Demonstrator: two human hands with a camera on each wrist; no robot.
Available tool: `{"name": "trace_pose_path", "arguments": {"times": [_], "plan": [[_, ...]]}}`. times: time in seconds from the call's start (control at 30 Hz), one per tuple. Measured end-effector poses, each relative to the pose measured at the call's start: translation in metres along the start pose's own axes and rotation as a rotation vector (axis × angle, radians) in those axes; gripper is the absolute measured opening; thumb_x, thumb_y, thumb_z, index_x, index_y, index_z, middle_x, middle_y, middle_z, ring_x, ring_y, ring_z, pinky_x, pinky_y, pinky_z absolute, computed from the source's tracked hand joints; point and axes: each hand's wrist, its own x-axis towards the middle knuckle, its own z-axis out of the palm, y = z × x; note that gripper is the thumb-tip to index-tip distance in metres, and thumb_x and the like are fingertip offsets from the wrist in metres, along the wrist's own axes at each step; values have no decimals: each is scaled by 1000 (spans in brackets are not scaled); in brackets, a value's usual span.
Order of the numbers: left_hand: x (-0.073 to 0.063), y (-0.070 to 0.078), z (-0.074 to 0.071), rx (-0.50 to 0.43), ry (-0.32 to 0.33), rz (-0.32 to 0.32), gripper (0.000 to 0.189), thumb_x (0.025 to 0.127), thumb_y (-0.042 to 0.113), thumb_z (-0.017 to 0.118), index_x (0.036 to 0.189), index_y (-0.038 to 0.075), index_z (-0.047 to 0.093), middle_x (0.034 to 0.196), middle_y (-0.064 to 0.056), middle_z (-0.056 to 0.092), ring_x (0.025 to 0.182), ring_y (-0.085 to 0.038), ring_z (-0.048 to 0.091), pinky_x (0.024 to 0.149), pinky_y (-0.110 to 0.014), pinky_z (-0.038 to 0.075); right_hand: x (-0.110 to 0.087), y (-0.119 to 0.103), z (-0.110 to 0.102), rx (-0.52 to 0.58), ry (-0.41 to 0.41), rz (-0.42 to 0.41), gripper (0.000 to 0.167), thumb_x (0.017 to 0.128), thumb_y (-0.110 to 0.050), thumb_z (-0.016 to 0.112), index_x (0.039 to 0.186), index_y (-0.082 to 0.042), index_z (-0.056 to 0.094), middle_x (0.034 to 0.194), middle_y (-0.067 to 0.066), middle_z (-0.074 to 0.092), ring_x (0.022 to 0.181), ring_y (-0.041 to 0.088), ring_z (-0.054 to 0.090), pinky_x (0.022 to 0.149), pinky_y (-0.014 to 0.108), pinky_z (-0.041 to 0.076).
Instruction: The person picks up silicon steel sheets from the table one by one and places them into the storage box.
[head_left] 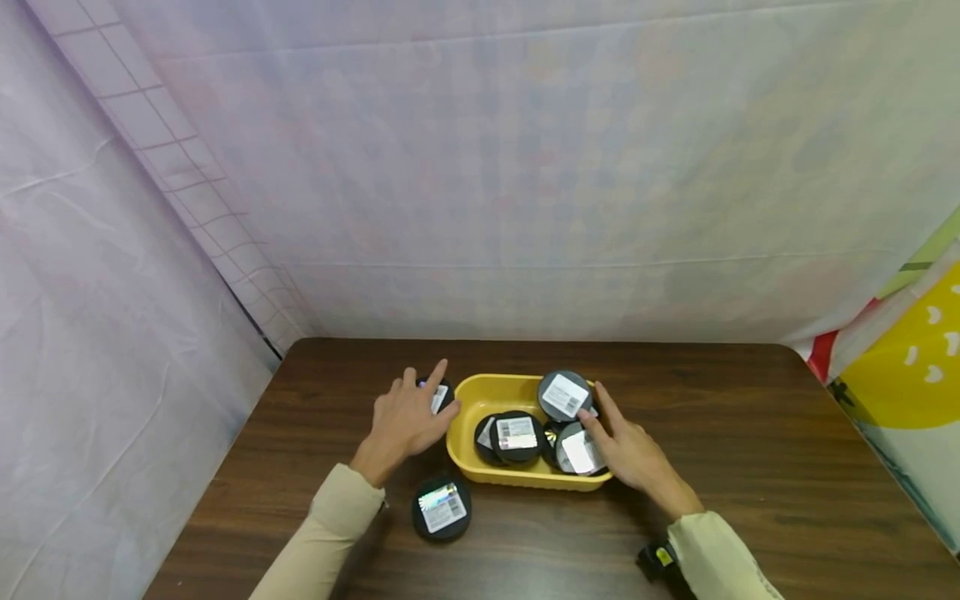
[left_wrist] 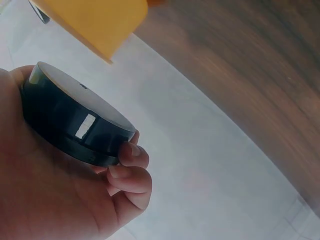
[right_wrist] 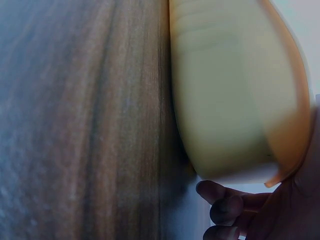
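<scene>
My left hand is just left of a yellow plastic basket. It holds a round black tin with its fingers curled at the side; in the head view that hand partly covers the tin. My right hand grips the basket's right end, thumb over the rim and fingers along the outside. Inside the basket lie several round black tins with white labels, among them a front tin and an upper tin leaning at the back right corner. The right thumb is hidden in the right wrist view.
Another black labelled tin lies on the brown wooden table, in front of the basket's left end. Pale curtains hang behind and to the left. A black wrist device sits by the right cuff.
</scene>
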Motion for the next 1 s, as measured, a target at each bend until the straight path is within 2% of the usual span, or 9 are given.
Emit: {"name": "trace_pose_path", "arguments": {"times": [0.57, 1.0], "plan": [[4, 16, 0, 3, -10, 37, 73, 94, 64, 43, 158, 33, 26, 142, -23, 44, 109, -33, 55, 79, -49, 50, 0, -1, 1, 0, 11, 8, 77, 100, -66, 24, 161, -22, 7, 142, 35, 44, 121, 56, 51, 93, 66, 42], [7, 25, 1, -5, -1, 77, 73, 94, 64, 43, 158, 33, 26, 141, -22, 45, 104, -31, 55, 77, -46, 50, -2, -1, 1, 4, 25, -2, 77, 101, -64, 26, 161, -19, 8, 140, 37, 46, 119, 56, 52, 93, 66, 42]]}}
